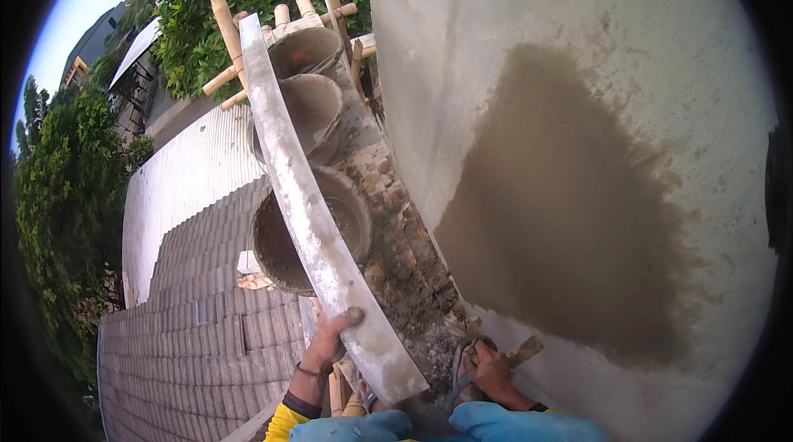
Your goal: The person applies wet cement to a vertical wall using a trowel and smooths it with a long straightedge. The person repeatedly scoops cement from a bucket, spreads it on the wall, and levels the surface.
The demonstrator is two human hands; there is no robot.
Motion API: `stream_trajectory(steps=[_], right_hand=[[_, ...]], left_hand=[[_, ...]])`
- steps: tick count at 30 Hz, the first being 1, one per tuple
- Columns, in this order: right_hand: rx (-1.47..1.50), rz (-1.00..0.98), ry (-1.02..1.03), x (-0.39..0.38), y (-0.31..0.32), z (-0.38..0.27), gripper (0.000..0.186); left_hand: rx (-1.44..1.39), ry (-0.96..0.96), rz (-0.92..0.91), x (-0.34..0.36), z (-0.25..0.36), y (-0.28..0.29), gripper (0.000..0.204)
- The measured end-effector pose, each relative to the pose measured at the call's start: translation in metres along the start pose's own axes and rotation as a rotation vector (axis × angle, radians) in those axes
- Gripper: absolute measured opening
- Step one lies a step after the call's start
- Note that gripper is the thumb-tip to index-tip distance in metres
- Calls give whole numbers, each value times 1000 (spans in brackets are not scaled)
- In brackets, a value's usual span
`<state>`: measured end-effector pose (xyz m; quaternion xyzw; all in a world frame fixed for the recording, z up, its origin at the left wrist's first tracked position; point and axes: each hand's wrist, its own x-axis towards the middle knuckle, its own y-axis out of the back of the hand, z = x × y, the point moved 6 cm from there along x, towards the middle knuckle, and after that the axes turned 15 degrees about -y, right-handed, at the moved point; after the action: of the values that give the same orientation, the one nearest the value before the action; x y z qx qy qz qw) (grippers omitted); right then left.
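Observation:
A long, flat, pale metal straightedge (pixel 310 215) smeared with mortar slants from near my feet up over several buckets. My left hand (pixel 329 341) is closed round its near end, with the thumb on the top face. Low beside the wall, my right hand (pixel 489 369) has its fingers curled near my foot. A short, mortar-stained piece like wood (pixel 526 351) sticks out beside that hand; whether the hand grips it or something else is hard to make out. To the right, the grey plastered wall (pixel 421 70) bears a large, dark, damp-looking patch (pixel 570 211).
Mortar-crusted buckets, a near one (pixel 351 202), a middle one (pixel 318 103) and a far one (pixel 306 49), line the narrow, rubble-strewn walkway (pixel 405 252). Bamboo poles (pixel 227 29) stand at its far end. Below on the left lie a tiled roof (pixel 206 310) and trees (pixel 70 202).

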<state>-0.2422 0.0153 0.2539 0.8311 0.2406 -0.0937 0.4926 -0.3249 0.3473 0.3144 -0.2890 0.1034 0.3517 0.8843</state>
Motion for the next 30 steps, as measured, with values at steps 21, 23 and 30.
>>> stream_trajectory(steps=[21, 23, 30], right_hand=[[-9, 8, 34, -1, 5, -11, 32], [24, -21, -28, -1, 3, -7, 29], [29, -20, -32, 2, 1, -4, 28]], left_hand=[[-207, 50, -138, 3, -1, -22, 57], [-215, 51, -131, 1, -2, -22, 58], [-165, 22, 4, 2, -9, -13, 57]])
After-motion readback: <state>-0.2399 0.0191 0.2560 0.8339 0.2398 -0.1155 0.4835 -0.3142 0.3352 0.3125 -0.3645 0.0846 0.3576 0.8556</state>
